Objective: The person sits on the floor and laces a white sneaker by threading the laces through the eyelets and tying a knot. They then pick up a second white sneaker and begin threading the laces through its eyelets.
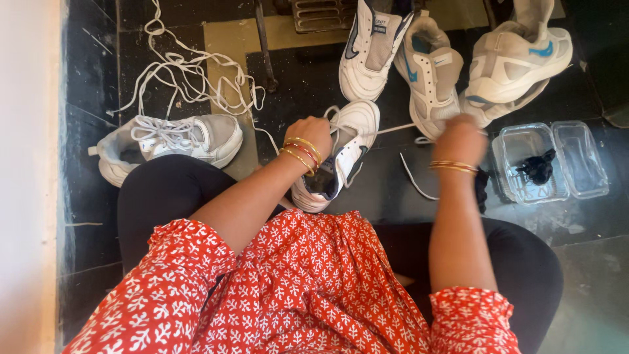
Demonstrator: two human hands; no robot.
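Left hand [314, 133] closed on white smooth-leather sneaker [341, 154], tilted between knees on dark stone floor [380, 190]. Right hand [460, 139] blurred, pinching thin white lace [393, 129]; grip unclear. Loose laces [190, 72] tangled beyond grey mesh shoe [170, 141]. Clear ribbed plastic box [550, 160] at right.

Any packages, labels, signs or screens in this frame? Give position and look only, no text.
Clear plastic clamshell container: on the floor at right, beyond the right hand, lid open, a small black item inside.
Tongue label: on the white sneaker at top centre, small white rectangle with dark print.
No signs or screens.
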